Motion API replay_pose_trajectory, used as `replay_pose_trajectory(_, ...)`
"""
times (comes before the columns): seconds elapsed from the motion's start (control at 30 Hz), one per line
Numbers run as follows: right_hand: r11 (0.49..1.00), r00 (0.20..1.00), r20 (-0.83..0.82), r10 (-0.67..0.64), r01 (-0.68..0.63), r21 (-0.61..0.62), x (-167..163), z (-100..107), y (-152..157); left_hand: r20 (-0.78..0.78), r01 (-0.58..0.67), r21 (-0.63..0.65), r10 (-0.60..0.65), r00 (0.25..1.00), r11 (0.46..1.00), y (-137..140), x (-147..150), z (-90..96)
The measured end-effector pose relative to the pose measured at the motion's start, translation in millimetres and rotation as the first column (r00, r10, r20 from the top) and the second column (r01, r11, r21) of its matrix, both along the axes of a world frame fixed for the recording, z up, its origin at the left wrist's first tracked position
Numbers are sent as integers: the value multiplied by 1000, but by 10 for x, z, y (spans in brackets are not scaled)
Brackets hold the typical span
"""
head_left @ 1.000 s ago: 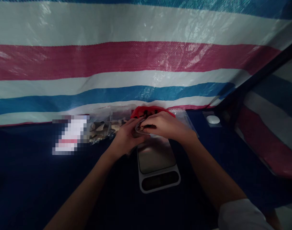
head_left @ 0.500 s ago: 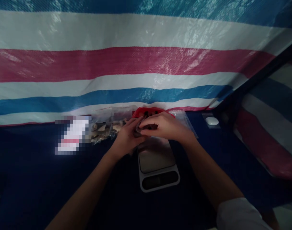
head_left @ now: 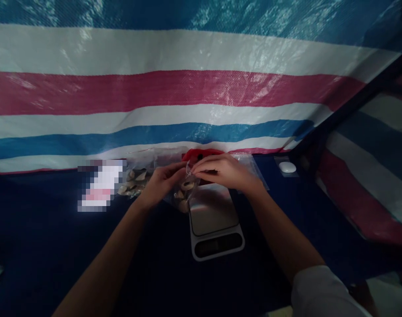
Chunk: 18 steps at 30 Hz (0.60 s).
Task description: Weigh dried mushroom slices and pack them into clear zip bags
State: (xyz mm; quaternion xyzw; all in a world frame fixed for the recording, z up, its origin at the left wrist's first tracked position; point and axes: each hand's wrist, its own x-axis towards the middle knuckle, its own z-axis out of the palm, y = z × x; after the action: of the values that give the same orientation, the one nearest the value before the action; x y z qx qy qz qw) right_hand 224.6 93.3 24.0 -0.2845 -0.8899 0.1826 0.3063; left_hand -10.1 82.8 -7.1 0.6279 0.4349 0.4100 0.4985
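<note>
A clear plastic bag (head_left: 184, 196) with pale brown pieces in it, perhaps dried mushrooms, hangs between my hands at the left edge of the kitchen scale (head_left: 214, 211). My left hand (head_left: 164, 180) pinches the bag's upper edge from the left. From the right, my right hand (head_left: 220, 171) closes its fingers on the same edge, above the far end of the scale. Behind my hands lies a red bag (head_left: 204, 154) with dark pieces showing in its mouth; my right hand partly hides it. The scale's display looks dark and unreadable.
Another clear bag of brown pieces (head_left: 133, 180) lies left of my hands, beside a blurred-out bright rectangle (head_left: 101, 182). Flat clear plastic (head_left: 253, 169) is at right, with a white rounded object (head_left: 287, 167) farther along. A striped tarp (head_left: 187, 88) walls off the back.
My left hand has shifted slightly left and lower. The bag of brown pieces now shows below my fingers, where it was mostly hidden. The view has moved a little.
</note>
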Motion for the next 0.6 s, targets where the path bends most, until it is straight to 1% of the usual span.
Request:
replay_pose_trajectory(0.1, 1000, 1000, -22, 11, -10, 5, -14, -13, -10, 0, 18, -7, -18, 1000, 1000, 5, 29, -7)
replay_pose_trajectory(0.17, 1000, 1000, -29, 7, -7, 2, -12, -19, -20, 14, -48, 18, 48, 999, 999, 13, 25, -16)
replay_pose_trajectory(0.27, 1000, 1000, -21, -18, 18, 11, -8, -6, -52, 54, -189, 77, 185, 981, 979, 13, 22, -18)
replay_pose_trajectory(0.33, 998, 999, -2, -52, 52, 21, -15, 21, -79, 63, -236, 107, 230, 971, 966, -5, 39, -2)
replay_pose_trajectory(0.4, 997, 997, 18, -78, 77, 17, -33, 56, -105, 38, -231, 145, 228, 973, 962, -32, 71, 26)
replay_pose_trajectory(0.5, 996, 995, 41, -87, 88, -26, -68, 99, -136, 1, -193, 196, 196, 981, 961, -70, 123, 77)
replay_pose_trajectory(0.6, 992, 994, 43, -101, 103, -66, -81, 98, -168, -25, -154, 197, 162, 986, 968, -88, 150, 102)
